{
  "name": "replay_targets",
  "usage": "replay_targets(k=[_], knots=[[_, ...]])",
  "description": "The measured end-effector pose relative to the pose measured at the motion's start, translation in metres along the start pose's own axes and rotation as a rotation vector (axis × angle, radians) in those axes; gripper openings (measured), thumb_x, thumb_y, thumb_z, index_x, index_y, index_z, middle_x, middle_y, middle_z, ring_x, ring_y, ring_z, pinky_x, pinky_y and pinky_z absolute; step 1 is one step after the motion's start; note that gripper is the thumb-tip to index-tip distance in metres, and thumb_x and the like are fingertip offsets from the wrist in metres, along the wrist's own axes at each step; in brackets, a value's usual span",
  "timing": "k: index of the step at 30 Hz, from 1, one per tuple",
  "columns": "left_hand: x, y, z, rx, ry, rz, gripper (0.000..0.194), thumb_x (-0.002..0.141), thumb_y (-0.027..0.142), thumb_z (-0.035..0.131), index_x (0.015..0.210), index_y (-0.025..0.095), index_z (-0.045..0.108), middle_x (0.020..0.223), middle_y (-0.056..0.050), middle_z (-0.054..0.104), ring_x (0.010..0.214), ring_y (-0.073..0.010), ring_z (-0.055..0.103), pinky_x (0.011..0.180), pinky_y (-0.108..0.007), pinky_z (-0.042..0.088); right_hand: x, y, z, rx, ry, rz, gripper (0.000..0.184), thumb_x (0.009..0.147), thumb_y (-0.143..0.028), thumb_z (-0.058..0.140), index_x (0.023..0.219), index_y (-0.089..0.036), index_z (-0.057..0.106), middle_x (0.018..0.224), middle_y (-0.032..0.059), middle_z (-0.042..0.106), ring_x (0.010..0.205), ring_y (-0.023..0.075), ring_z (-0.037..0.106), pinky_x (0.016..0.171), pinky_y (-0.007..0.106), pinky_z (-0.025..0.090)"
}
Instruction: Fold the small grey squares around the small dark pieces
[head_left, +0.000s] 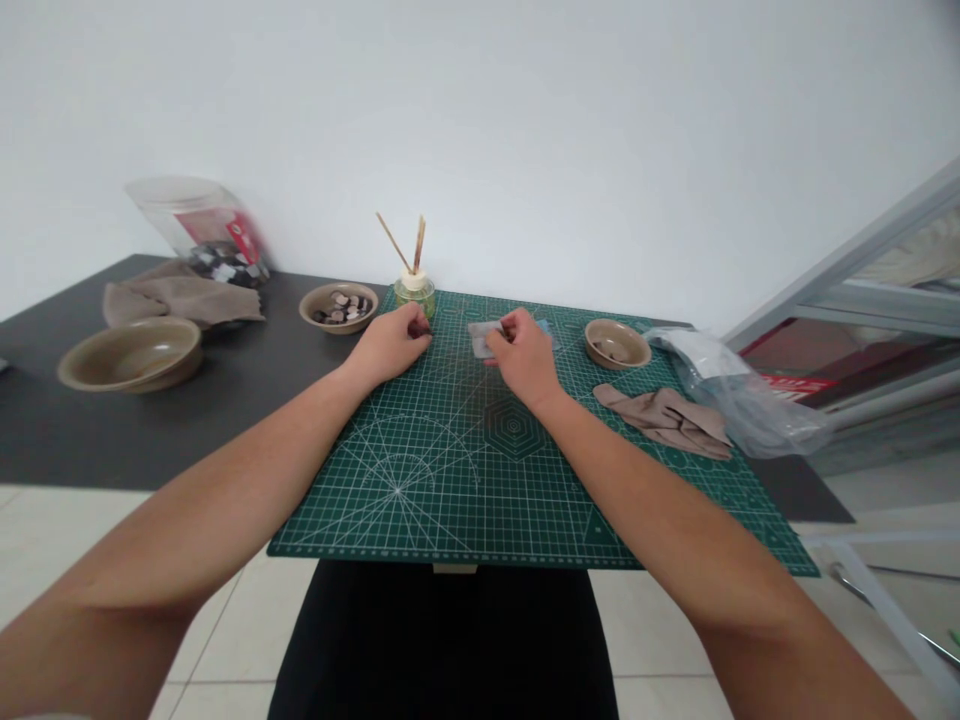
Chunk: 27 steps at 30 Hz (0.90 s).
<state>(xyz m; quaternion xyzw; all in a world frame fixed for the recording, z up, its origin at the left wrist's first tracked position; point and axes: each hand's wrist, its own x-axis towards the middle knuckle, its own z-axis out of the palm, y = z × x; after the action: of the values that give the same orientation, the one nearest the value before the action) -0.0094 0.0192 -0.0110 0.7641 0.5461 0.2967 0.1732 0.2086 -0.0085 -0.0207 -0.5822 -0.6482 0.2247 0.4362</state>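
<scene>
My right hand (527, 362) pinches a small translucent plastic bag (481, 340) above the green cutting mat (450, 460). Part of the bag is hidden behind the fingers, and a pale blue edge shows beyond them. Over the mat's far left part, my left hand (391, 347) is closed, fingertips together. Something small and dark shows at those fingertips, too small to name. Just left of that hand stands a tan bowl (309, 313) with several small dark and pinkish round pieces (343, 308). A reed diffuser bottle (415, 293) with sticks is right behind it.
Right of my right hand sits another tan bowl (641, 352) with a few pieces. A brown cloth (667, 420) and a clear plastic bag (757, 400) lie beyond. At left are a larger tan bowl (75, 375), a second cloth (180, 297) and a clear container (180, 215). A wall (525, 150) rises behind.
</scene>
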Motion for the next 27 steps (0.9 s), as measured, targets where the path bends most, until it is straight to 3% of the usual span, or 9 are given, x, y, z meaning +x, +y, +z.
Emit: replay_targets(k=[3,6,9,14,17,21,27], knots=[[-0.001,0.001,0.005,-0.173,-0.044,0.051,0.017,0.079,0.031,0.064,0.093,0.021,0.062,0.084,-0.002,0.067,0.080,-0.0207,0.063,0.081,-0.035,0.050,-0.010,0.005,0.003,0.187,-0.020,0.048,0.018,0.088,-0.030,0.055,0.103,-0.022,0.058,0.094,0.0035,0.074,0.079,0.0200,0.073,0.066,0.033,0.059],[-0.002,0.001,0.010,-0.309,-0.121,0.090,0.031,0.080,0.035,0.066,0.107,0.020,0.067,0.085,-0.002,0.070,0.081,-0.0199,0.065,0.082,-0.035,0.051,-0.016,0.004,0.006,0.157,-0.062,-0.036,0.022,0.087,-0.030,0.059,0.107,-0.022,0.064,0.096,0.0021,0.078,0.085,0.0196,0.074,0.079,0.036,0.060],[-0.002,0.001,0.013,-0.357,-0.176,0.106,0.026,0.079,0.037,0.068,0.099,0.020,0.070,0.083,-0.002,0.070,0.077,-0.0190,0.064,0.078,-0.034,0.051,-0.018,0.001,0.007,0.074,-0.090,-0.115,0.020,0.088,-0.031,0.063,0.104,-0.023,0.071,0.096,0.0009,0.079,0.088,0.0187,0.073,0.085,0.034,0.056],[-0.002,0.001,0.015,-0.486,-0.239,0.062,0.029,0.076,0.036,0.071,0.099,0.019,0.068,0.081,-0.002,0.072,0.077,-0.0190,0.067,0.077,-0.034,0.052,-0.019,-0.004,0.006,0.027,-0.162,-0.188,0.015,0.086,-0.034,0.070,0.093,-0.022,0.076,0.088,-0.0005,0.078,0.082,0.0178,0.070,0.079,0.030,0.052],[-0.003,0.002,0.016,-0.530,-0.222,0.019,0.030,0.073,0.034,0.076,0.097,0.018,0.068,0.083,-0.003,0.075,0.079,-0.0189,0.069,0.080,-0.036,0.054,-0.020,-0.005,0.004,0.011,-0.081,-0.171,0.015,0.090,-0.034,0.065,0.092,-0.022,0.074,0.087,-0.0002,0.077,0.081,0.0179,0.069,0.078,0.029,0.052],[-0.006,0.005,0.016,-0.579,-0.211,-0.019,0.029,0.069,0.035,0.081,0.089,0.018,0.069,0.083,-0.003,0.075,0.079,-0.0187,0.070,0.081,-0.037,0.055,-0.020,-0.007,0.002,-0.045,0.006,-0.229,0.018,0.095,-0.031,0.057,0.104,-0.023,0.070,0.099,0.0025,0.078,0.092,0.0193,0.071,0.087,0.031,0.053],[-0.009,0.012,0.013,-0.577,-0.248,-0.056,0.028,0.067,0.036,0.081,0.085,0.019,0.067,0.071,-0.001,0.072,0.068,-0.0166,0.066,0.068,-0.032,0.052,-0.023,-0.013,0.001,-0.189,-0.133,-0.341,0.029,0.100,-0.021,0.045,0.118,-0.023,0.068,0.126,0.0046,0.074,0.117,0.0197,0.069,0.103,0.034,0.051]])
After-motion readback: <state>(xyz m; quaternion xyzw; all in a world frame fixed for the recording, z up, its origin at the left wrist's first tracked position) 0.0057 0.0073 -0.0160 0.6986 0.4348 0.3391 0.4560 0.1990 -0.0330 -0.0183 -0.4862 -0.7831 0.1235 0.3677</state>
